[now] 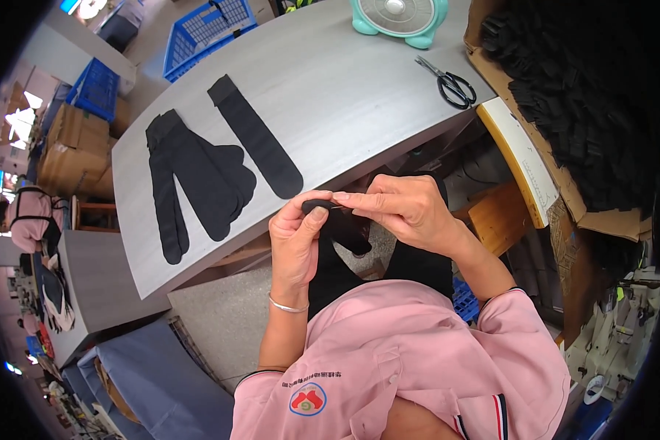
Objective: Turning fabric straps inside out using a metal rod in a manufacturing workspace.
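Observation:
Above my lap and just off the table's near edge, my left hand (298, 236) is closed on a black sock (350, 233), its thumb and fingers pinching the toe end. The rest of the sock hangs down between my hands. My right hand (403, 205) meets it there, thumb and index finger pressed together at the fabric's edge. A thin sliver shows by those fingertips, too small to name. On the grey table (315, 81) ahead lie a fanned stack of black socks (198, 180) and, to its right, a single black sock (257, 139) laid flat.
Black-handled scissors (453, 86) lie at the table's right end, near a teal fan (397, 13). A large carton (484, 55) of black socks (565, 110) stands on the right. Blue crates (207, 35) sit beyond the table. Another person (35, 214) is far left.

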